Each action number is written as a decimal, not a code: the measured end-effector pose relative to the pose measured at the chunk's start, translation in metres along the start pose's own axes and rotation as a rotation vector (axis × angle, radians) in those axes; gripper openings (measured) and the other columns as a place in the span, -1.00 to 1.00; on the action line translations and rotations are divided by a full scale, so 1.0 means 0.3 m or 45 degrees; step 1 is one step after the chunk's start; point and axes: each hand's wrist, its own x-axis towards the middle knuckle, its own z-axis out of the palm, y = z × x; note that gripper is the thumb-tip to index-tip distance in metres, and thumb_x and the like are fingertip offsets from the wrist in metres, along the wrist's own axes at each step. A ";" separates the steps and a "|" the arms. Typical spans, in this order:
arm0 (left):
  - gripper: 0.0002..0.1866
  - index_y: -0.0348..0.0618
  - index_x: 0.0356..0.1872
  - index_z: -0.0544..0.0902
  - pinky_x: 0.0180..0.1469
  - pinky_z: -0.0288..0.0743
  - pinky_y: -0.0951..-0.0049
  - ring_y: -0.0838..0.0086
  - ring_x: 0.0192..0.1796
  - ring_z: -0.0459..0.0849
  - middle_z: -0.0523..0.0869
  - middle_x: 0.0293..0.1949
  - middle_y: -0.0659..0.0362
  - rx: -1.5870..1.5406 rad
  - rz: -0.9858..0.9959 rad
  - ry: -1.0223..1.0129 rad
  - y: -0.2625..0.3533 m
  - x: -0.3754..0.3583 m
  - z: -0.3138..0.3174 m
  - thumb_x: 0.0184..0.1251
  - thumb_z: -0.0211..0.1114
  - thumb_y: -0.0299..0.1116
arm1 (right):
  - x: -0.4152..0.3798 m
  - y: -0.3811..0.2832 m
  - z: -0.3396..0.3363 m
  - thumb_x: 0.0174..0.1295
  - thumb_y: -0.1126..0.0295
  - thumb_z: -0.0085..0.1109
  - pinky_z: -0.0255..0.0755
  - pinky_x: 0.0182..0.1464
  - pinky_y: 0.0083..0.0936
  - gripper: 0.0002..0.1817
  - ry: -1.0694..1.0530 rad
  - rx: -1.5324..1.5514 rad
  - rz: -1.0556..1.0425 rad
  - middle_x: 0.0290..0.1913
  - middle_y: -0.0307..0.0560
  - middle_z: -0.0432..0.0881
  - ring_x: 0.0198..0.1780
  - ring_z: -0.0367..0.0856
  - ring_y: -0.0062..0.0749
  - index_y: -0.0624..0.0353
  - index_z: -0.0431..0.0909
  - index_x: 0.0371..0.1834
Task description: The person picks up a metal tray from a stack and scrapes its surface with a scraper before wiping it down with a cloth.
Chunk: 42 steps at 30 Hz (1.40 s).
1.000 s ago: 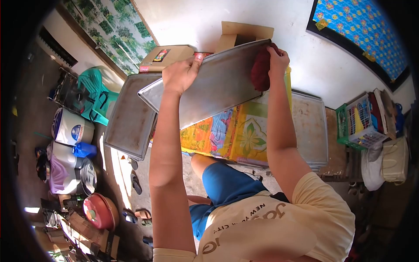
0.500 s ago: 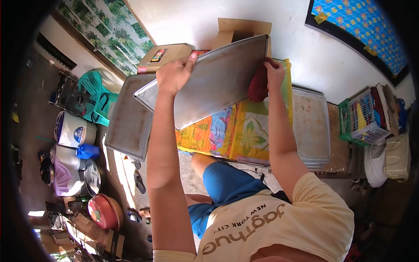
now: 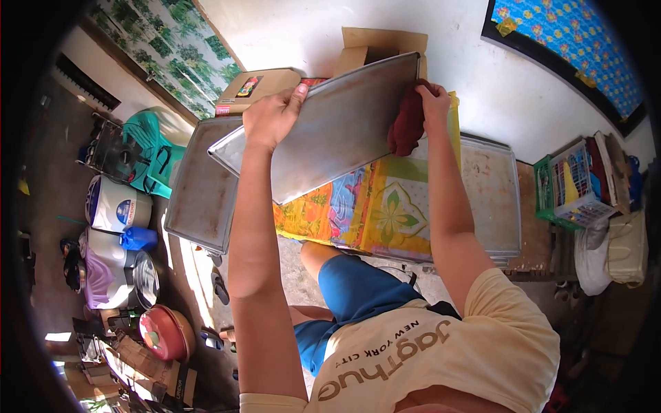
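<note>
A large metal baking tray (image 3: 337,127) is held up at a slant over the table. My left hand (image 3: 274,118) grips its upper left edge, thumb on the near face. My right hand (image 3: 434,107) is closed on a dark red cloth (image 3: 406,125), which hangs against the tray's right end. Below lies a colourful patterned table cover (image 3: 392,210). Another tray (image 3: 201,182) rests to the left, and a stack of trays (image 3: 490,196) sits to the right.
Cardboard boxes (image 3: 256,89) stand at the back against the wall. At the right is a green and white plastic basket (image 3: 575,182) with things in it. A green chair (image 3: 148,148), a white container (image 3: 117,204) and a red basin (image 3: 164,332) are on the left.
My right hand has moved slightly up along the tray's right end with the cloth, more of which now shows. The tray has shifted a little left, still in my left hand.
</note>
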 end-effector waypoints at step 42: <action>-0.36 0.15 -0.16 0.78 -0.11 0.56 0.19 0.15 -0.14 0.75 0.79 -0.32 0.08 0.061 -0.027 0.120 0.000 0.015 0.037 0.44 -0.15 0.35 | 0.037 -0.076 0.033 0.20 0.47 0.35 0.40 -0.34 -0.74 -0.79 -0.197 -0.028 -0.376 -0.36 -0.24 0.72 -0.40 0.55 -0.74 0.34 0.71 -0.14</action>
